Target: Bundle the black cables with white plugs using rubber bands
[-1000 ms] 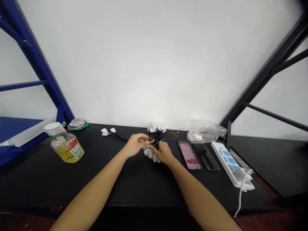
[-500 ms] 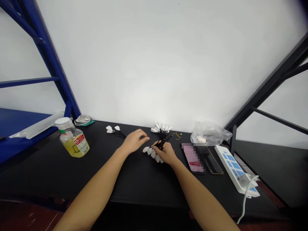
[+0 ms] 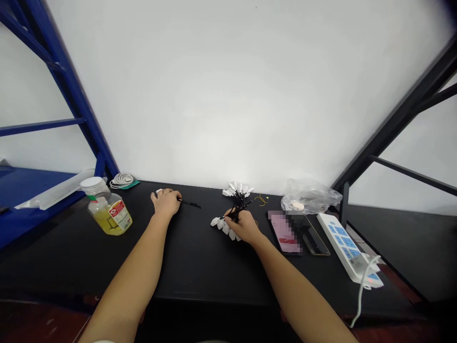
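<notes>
Your right hand (image 3: 242, 227) is closed around a bundle of white-tipped black leads (image 3: 235, 211), fingers curled tightly on the stems, with white tips fanning out above it and more just below your fingers. Your left hand (image 3: 166, 202) lies palm down, well apart to the left, over a single lead (image 3: 189, 204) whose black stem pokes out to the right; you may be pinching it, but from this view I can't tell. All of this sits on a black table (image 3: 200, 267). Beyond your left hand stand a lidded jar (image 3: 109, 214) with yellow contents and a coil of white cable (image 3: 121, 180). To the right of your right hand lie a pixelated phone (image 3: 283, 233), a plastic bag (image 3: 307, 197) and a white power strip (image 3: 342, 243)
</notes>
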Demonstrator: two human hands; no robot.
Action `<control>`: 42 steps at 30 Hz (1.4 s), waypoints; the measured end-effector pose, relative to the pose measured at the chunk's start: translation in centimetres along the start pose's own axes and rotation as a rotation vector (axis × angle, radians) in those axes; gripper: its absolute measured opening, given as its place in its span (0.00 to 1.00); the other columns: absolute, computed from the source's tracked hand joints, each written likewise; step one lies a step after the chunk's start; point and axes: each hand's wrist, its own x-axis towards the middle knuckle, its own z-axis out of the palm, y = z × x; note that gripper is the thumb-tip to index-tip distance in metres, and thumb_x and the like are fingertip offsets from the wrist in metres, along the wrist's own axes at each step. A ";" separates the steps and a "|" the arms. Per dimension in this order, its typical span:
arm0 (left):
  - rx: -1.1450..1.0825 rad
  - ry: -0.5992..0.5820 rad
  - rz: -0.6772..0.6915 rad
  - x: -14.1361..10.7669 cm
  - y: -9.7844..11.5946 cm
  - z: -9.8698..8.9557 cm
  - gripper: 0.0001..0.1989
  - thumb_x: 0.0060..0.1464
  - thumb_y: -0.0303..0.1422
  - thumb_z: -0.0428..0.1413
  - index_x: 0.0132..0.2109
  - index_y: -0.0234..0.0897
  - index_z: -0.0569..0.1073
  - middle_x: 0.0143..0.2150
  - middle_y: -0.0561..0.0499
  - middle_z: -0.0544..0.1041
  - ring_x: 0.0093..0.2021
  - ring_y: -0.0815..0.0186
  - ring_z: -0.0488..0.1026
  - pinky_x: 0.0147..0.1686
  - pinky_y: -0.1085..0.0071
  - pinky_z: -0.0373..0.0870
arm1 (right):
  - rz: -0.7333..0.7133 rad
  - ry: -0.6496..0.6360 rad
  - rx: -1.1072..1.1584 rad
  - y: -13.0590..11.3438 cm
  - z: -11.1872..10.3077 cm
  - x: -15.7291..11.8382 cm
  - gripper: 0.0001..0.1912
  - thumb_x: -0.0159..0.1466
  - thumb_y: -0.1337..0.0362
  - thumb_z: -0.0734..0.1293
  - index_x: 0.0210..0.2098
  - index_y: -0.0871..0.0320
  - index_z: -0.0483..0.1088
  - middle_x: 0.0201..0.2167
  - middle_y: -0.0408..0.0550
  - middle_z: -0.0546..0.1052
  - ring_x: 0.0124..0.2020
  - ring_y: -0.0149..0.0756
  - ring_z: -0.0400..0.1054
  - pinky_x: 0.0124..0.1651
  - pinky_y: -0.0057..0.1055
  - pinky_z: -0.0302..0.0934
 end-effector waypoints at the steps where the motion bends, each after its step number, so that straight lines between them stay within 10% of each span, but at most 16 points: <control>1: -0.016 0.010 -0.002 -0.1 0.2 -0.3 0.11 0.58 0.37 0.56 0.44 0.48 0.82 0.59 0.43 0.74 0.62 0.44 0.63 0.63 0.38 0.44 | -0.004 -0.001 0.001 0.0 0.0 0.0 0.06 0.64 0.65 0.66 0.37 0.54 0.76 0.33 0.44 0.81 0.35 0.36 0.76 0.41 0.30 0.67; 12: -0.560 0.339 0.195 -2.3 3.7 -4.5 0.27 0.68 0.46 0.41 0.54 0.35 0.77 0.49 0.40 0.79 0.47 0.54 0.76 0.48 0.61 0.70 | -0.018 0.016 -0.008 0.1 0.1 -0.1 0.06 0.64 0.64 0.66 0.37 0.54 0.76 0.31 0.44 0.80 0.33 0.35 0.75 0.38 0.29 0.65; 16: -1.001 -0.117 0.366 -5.0 8.5 -2.8 0.32 0.66 0.54 0.42 0.59 0.34 0.74 0.35 0.45 0.80 0.33 0.61 0.77 0.38 0.62 0.74 | -0.045 -0.009 0.046 0.2 0.3 -0.3 0.06 0.65 0.63 0.66 0.38 0.54 0.76 0.32 0.44 0.80 0.34 0.35 0.75 0.39 0.30 0.65; 20: -1.176 -0.319 0.601 -8.0 12.4 0.3 0.35 0.59 0.57 0.52 0.64 0.40 0.70 0.62 0.39 0.72 0.60 0.51 0.71 0.58 0.55 0.69 | -0.062 0.014 0.132 0.8 0.4 -0.3 0.05 0.62 0.61 0.68 0.35 0.56 0.73 0.31 0.45 0.79 0.33 0.35 0.73 0.38 0.30 0.66; 25: -1.086 -0.241 0.568 -8.6 12.5 0.9 0.32 0.64 0.54 0.47 0.67 0.41 0.65 0.70 0.39 0.60 0.62 0.54 0.68 0.62 0.54 0.66 | -0.056 0.054 0.111 0.6 -0.1 -0.1 0.07 0.65 0.59 0.66 0.34 0.55 0.73 0.29 0.45 0.78 0.31 0.35 0.71 0.36 0.31 0.66; 32: -0.816 -0.216 0.832 -6.8 10.5 0.1 0.30 0.66 0.54 0.43 0.60 0.38 0.73 0.58 0.40 0.74 0.60 0.53 0.69 0.63 0.54 0.62 | -0.111 0.020 0.131 0.1 0.2 -0.2 0.04 0.60 0.67 0.65 0.32 0.56 0.72 0.27 0.44 0.77 0.29 0.33 0.70 0.35 0.30 0.66; 37: -0.644 -0.344 0.865 -6.9 10.2 -0.6 0.51 0.38 0.55 0.69 0.67 0.43 0.65 0.62 0.42 0.71 0.61 0.47 0.68 0.60 0.56 0.64 | -0.065 0.048 0.161 0.4 0.2 -0.2 0.08 0.55 0.71 0.65 0.33 0.55 0.74 0.30 0.44 0.78 0.30 0.34 0.72 0.37 0.30 0.67; 42: -0.520 -0.288 0.869 -7.6 11.0 -0.1 0.26 0.42 0.47 0.69 0.48 0.43 0.77 0.44 0.50 0.79 0.45 0.54 0.75 0.45 0.64 0.69 | -0.095 -0.092 0.283 0.3 -0.1 -0.4 0.09 0.56 0.68 0.68 0.37 0.57 0.75 0.31 0.45 0.79 0.28 0.34 0.71 0.34 0.29 0.67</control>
